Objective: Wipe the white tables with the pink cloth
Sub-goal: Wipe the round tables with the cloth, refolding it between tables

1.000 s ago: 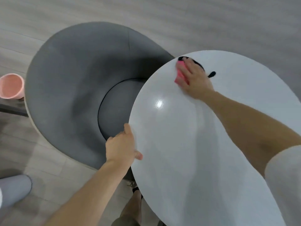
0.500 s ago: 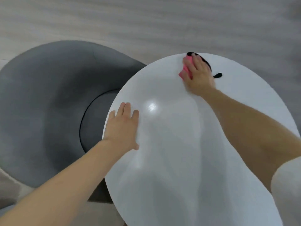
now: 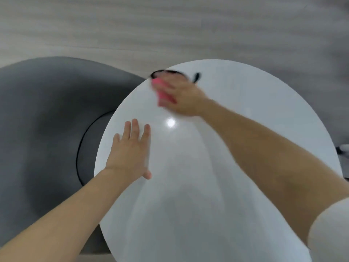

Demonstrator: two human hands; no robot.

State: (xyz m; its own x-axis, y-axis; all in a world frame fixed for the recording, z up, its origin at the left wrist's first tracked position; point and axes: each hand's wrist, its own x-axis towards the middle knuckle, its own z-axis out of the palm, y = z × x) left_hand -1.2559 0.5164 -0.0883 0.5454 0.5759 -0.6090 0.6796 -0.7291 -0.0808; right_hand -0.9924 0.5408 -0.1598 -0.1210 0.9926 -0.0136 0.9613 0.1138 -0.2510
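while the right hand lies over the pink cloth on the far left part of the round white table, motion blur smears both. i cannot tell whether its fingers press flat on the cloth or curl round its edge. only the left side of the cloth shows past the palm. the cloth sits on the tabletop close to the far rim. the left hand rests palm down near the left rim, fingers straight and a little spread, grasping nothing; i read it as a brace for the table.

the step in hand looks like a wiping pass along the far edge, and the main risk sits right there. a thin black thing, maybe a strap or cord, lies at the rim just beyond and to the right of the right hand, partly hidden behind the fingers. a sweep carried further out could catch it and push it off onto the wood-look floor. if a stroke runs past the edge, the cloth itself could slip over the rim and drop toward the grey armchair just beside the table on the left. what holds the top up is hidden, so i cannot say how steady it is. hard pressure at the far edge might rock it if the left hand lifted. the gloss and the bright reflection make it hard to judge which patches are wiped, so spots could be missed.
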